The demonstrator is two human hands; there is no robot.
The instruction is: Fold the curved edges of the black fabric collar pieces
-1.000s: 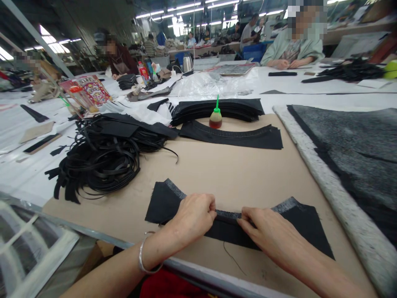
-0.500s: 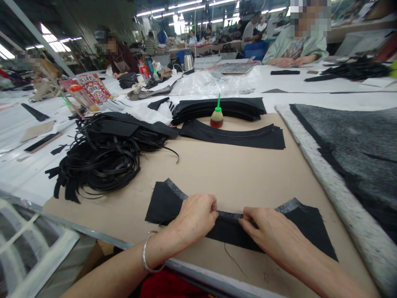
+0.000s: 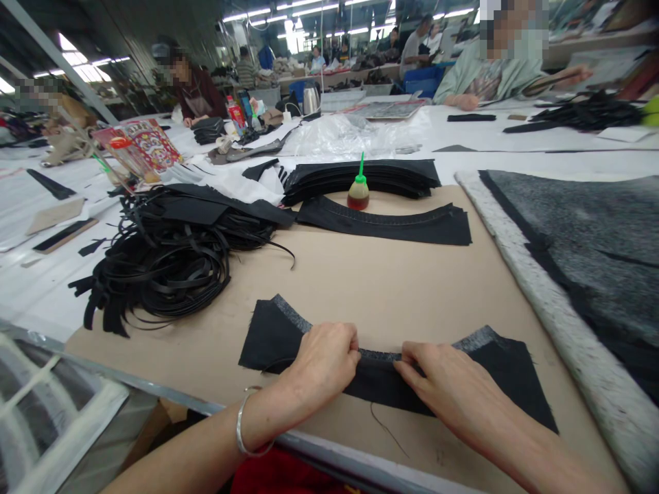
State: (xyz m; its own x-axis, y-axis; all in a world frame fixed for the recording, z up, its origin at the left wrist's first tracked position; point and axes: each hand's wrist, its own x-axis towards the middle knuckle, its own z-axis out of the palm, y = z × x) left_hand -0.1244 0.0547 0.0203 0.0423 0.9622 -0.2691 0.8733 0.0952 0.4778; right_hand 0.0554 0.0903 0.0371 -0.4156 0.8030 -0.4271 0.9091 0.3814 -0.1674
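Note:
A curved black fabric piece (image 3: pixel 378 390) lies on the brown board near the front edge, with a grey speckled strip along its inward-curving far edge. My left hand (image 3: pixel 329 353), its wrist in a silver bangle (image 3: pixel 239 425), pinches that edge left of the middle. A short stretch to the right, my right hand (image 3: pixel 445 374) grips the same edge between thumb and forefinger. Between the two hands a bit of the grey strip shows. Both ends of the piece lie flat beyond my hands. A loose thread (image 3: pixel 387 429) trails below it.
Beyond my hands stand a squeeze bottle (image 3: pixel 359 192) with a green nozzle, a stitched black piece (image 3: pixel 386 223) and a stack of black pieces (image 3: pixel 360 180). Coiled black strips (image 3: pixel 165 274) are heaped at left. Grey-black padded material (image 3: pixel 581 240) lies at right. Co-workers sit across the table.
My hands keep the same hold on the fabric piece, and it has hardly moved. Across the table, the co-worker at right has stretched one hand out to the side.

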